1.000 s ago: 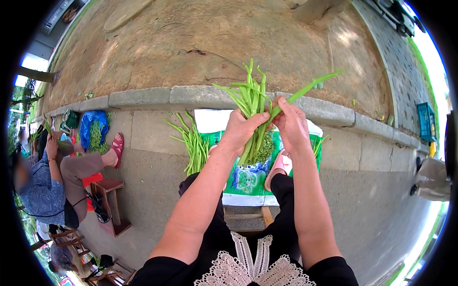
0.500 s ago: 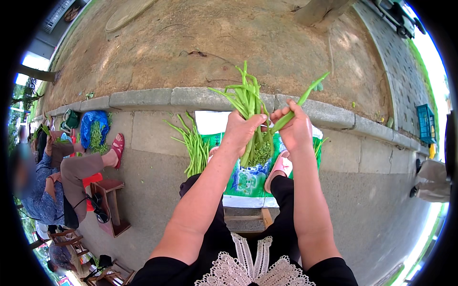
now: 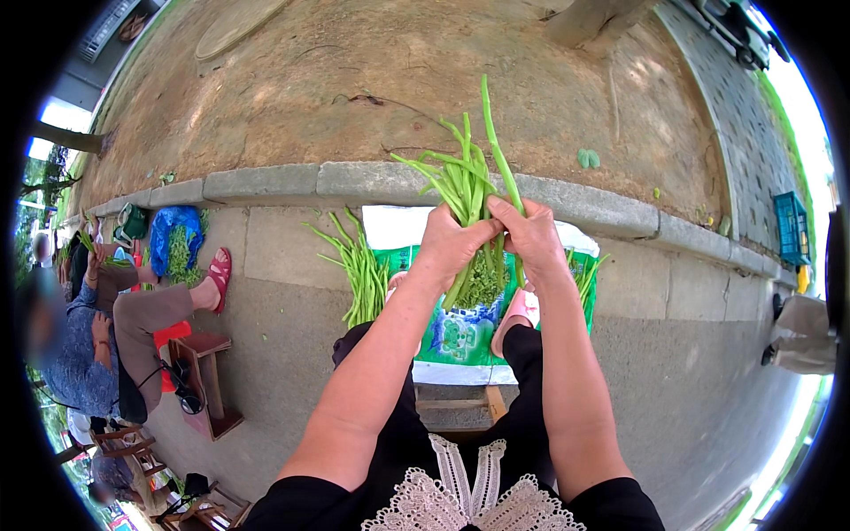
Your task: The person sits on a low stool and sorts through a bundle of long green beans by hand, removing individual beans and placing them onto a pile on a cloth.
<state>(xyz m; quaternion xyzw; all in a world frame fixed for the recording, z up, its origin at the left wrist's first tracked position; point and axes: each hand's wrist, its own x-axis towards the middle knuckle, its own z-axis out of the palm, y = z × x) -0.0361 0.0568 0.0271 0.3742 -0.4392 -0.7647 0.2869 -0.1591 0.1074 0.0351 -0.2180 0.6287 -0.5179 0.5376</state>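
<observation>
Green stems fill the middle of the head view, above a green and white sheet (image 3: 443, 370) spread between the person's feet. The left hand (image 3: 454, 241) is curled firmly round a loose bunch (image 3: 462, 181), whose tips fan out above the fist and whose lower ends poke out beneath. The right hand (image 3: 529, 234) is just beside it, thumb and fingers pinched together on one long stem (image 3: 498, 146) that stands nearly upright, apart from the bunch at its tip. The thumbs come close together; whether they touch, I cannot tell.

Below the hands lies a heap of small green bits (image 3: 482, 283), with a pile of longer stems (image 3: 359, 276) at the left edge of the sheet and a smaller pile (image 3: 587, 273) at the right.

The step in hand looks like picking over stems one at a time. The next move probably calls for a steady left grip and a light right pinch, so that the single stem can be worked without bruising or loosening the bunch.
</observation>
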